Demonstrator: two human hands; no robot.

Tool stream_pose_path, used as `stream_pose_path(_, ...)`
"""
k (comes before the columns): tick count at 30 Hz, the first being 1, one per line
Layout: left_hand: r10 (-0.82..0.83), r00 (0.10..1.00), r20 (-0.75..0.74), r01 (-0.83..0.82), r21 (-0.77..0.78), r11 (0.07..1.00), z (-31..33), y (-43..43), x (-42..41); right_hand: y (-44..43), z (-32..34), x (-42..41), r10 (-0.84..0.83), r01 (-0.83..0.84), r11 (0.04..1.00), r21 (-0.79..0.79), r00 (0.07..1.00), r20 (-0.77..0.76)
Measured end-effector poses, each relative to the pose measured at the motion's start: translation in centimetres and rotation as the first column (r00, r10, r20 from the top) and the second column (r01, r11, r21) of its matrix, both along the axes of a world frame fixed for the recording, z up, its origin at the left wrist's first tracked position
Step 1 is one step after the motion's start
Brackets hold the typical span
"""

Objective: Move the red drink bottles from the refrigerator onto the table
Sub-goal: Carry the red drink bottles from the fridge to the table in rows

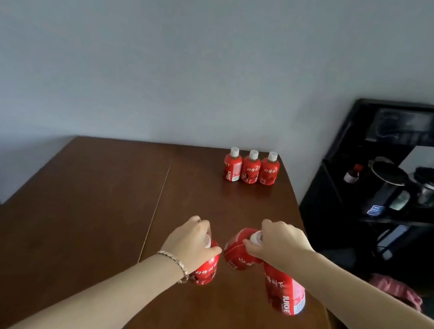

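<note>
Three red drink bottles with white caps stand in a row at the far right of the brown table (82, 202): left (232, 165), middle (251, 168), right (269, 169). My left hand (191, 240) grips one red bottle (205, 271) by its cap over the table's middle. My right hand (279, 244) holds two red bottles by their tops: one (238, 251) tilted toward the left hand, the other (284, 293) hanging under my wrist near the table's right edge. Whether these held bottles touch the tabletop is not visible. The refrigerator is out of view.
A black water dispenser stand (342, 207) with a kettle (388, 185) is to the right of the table. A pink cloth (397, 291) lies low at the right. A grey wall runs behind the table. A seam (159, 198) splits the tabletop.
</note>
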State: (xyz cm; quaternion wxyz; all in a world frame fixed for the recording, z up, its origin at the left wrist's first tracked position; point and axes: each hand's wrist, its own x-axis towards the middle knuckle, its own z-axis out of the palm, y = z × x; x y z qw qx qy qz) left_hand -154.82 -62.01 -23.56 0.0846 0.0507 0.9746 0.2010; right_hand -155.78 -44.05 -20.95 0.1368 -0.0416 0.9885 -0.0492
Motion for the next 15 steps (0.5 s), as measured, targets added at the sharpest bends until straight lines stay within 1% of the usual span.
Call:
stream_pose_path(3, -0.018, 1.0, 0.013, 0.018, 0.012, 1.0, -1.4, -2.5, -5.6, -2.4, -1.5, -5.1, -0.068, 0.071, 0.997, -0.039, 0.995, 0.067)
stream_pose_path(9, -0.008, 0.999, 0.038, 0.005, 0.067, 0.998, -3.5, -5.6, -17.5, -6.4, -3.6, -15.9, -0.135, 0.148, 0.986, -0.07, 0.978, 0.157)
stream_pose_path(12, 0.008, 0.999, 0.044, -0.011, 0.07, 0.997, -4.5, -6.5, -23.6, -7.9, -4.9, -21.7, -0.133, 0.148, 0.985, -0.085, 0.977, 0.165)
stream_pose_path(15, 0.042, 0.998, 0.05, -0.045, 0.071, 0.996, -6.0, -7.3, -29.0, -9.6, -6.4, -27.4, -0.095, 0.108, 0.991, -0.08, 0.984, 0.15)
